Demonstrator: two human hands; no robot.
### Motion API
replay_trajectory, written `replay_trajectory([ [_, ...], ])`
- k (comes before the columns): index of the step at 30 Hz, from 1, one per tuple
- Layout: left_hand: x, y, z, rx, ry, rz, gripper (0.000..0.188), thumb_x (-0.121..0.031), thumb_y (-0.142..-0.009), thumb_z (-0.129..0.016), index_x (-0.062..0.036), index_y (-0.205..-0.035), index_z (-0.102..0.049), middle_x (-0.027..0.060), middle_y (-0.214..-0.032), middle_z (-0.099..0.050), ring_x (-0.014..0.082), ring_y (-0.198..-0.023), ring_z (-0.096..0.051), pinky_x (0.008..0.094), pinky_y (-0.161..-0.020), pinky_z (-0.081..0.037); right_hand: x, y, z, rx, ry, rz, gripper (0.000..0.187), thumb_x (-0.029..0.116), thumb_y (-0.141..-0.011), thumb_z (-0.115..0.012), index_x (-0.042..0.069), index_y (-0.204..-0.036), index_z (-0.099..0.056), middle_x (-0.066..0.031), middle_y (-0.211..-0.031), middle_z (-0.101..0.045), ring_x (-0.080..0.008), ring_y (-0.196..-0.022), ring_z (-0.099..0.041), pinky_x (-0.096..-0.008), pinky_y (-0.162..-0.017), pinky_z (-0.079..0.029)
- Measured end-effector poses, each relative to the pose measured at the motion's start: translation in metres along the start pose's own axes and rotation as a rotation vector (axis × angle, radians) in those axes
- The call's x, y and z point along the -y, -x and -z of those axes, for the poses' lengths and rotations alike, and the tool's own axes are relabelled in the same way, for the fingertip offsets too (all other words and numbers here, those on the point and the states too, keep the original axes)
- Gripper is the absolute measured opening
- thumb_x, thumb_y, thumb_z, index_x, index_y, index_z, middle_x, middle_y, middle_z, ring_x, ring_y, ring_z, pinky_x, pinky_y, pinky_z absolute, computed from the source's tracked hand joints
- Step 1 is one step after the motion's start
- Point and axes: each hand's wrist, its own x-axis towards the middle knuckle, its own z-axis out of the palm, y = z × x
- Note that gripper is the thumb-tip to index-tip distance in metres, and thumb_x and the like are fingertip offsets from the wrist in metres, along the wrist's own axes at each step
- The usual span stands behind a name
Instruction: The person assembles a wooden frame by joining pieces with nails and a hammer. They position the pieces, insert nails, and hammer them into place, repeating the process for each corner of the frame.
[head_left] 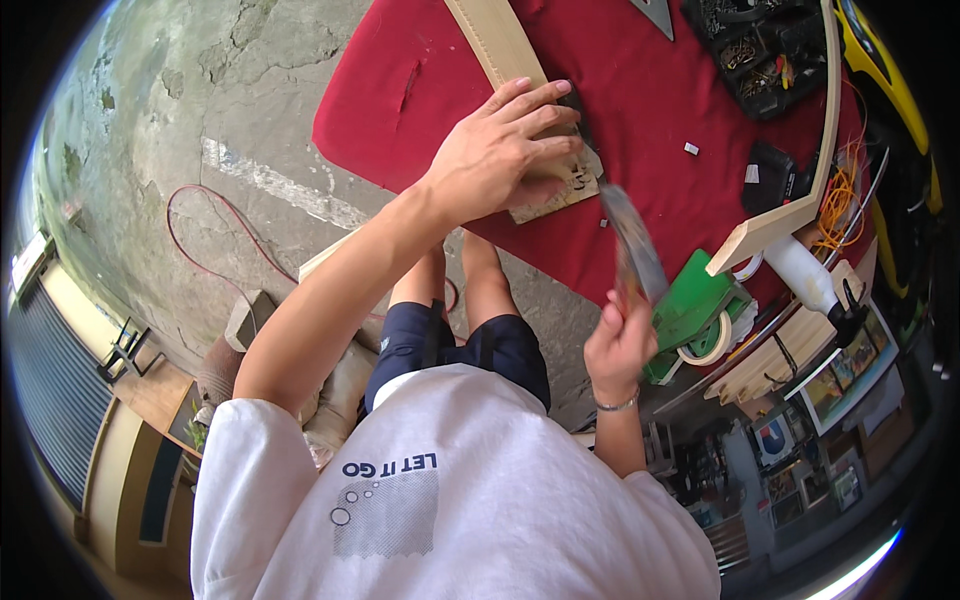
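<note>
Clasps wooden strip point(497, 40), probably light, stiff, best held by edges, with left hand point(505, 145); right of strip, grips blurred tool point(640, 247) with right hand point(620, 345).

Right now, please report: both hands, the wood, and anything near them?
Left hand holding wooden strip on red-covered table. Right hand gripping motion-blurred tool. Green object beside right hand.
</note>
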Motion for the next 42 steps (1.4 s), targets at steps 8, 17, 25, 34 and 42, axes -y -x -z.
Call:
replay_trajectory([
  [8, 0.000, 0.003, 0.001, -0.013, 0.012, 0.012, 0.049, -0.030, -0.079, -0.084, -0.0198, -0.125, -0.072, 0.0002, -0.144, -0.061, 0.0244, -0.153, -0.040, 0.0499, -0.127, -0.031, 0.017, -0.014, 0.023, -0.157, -0.038, 0.059, 0.023, 0.022, -0.109, -0.059, -0.001, -0.106, -0.063, -0.0115, -0.071, -0.065, -0.0294, -0.054, -0.061, -0.0396, -0.054, -0.048],
  [17, 0.000, -0.001, 0.004, 0.022, -0.038, 0.000, 0.049, -0.037, -0.082, -0.081, -0.0181, -0.127, -0.073, -0.0005, -0.143, -0.062, 0.0228, -0.152, -0.040, 0.0448, -0.130, -0.028, 0.017, -0.019, 0.015, -0.117, -0.031, -0.015, 0.032, 0.027, -0.110, -0.059, -0.003, -0.098, -0.062, -0.0125, -0.076, -0.066, -0.0283, -0.061, -0.063, -0.0398, -0.058, -0.049],
  [25, 0.003, -0.001, 0.002, 0.016, -0.026, -0.014, 0.049, -0.037, -0.081, -0.081, -0.0182, -0.126, -0.073, -0.0001, -0.144, -0.062, 0.0230, -0.153, -0.040, 0.0451, -0.130, -0.029, 0.005, -0.009, 0.001, 0.051, -0.009, -0.189, 0.030, 0.026, -0.111, -0.058, 0.000, -0.095, -0.060, -0.0057, -0.066, -0.056, -0.0215, -0.051, -0.053, -0.0376, -0.050, -0.043],
  [34, 0.003, -0.002, 0.003, 0.017, -0.028, -0.018, 0.049, -0.036, -0.081, -0.081, -0.0190, -0.125, -0.072, -0.0007, -0.144, -0.062, 0.0233, -0.153, -0.040, 0.0456, -0.129, -0.029, 0.017, -0.011, 0.001, 0.128, -0.008, -0.246, 0.025, 0.022, -0.108, -0.060, 0.001, -0.097, -0.055, -0.0248, -0.069, -0.058, -0.0461, -0.060, -0.062, -0.0489, -0.052, -0.045],
  [42, 0.001, -0.002, 0.003, 0.024, 0.010, 0.001, 0.051, -0.029, -0.076, -0.085, -0.0187, -0.124, -0.073, -0.0012, -0.145, -0.061, 0.0236, -0.153, -0.040, 0.0472, -0.128, -0.031, 0.000, -0.008, -0.017, 0.096, 0.017, -0.197, 0.032, 0.028, -0.111, -0.055, 0.000, -0.095, -0.055, -0.0203, -0.067, -0.058, -0.0415, -0.055, -0.060, -0.0465, -0.051, -0.045],
])
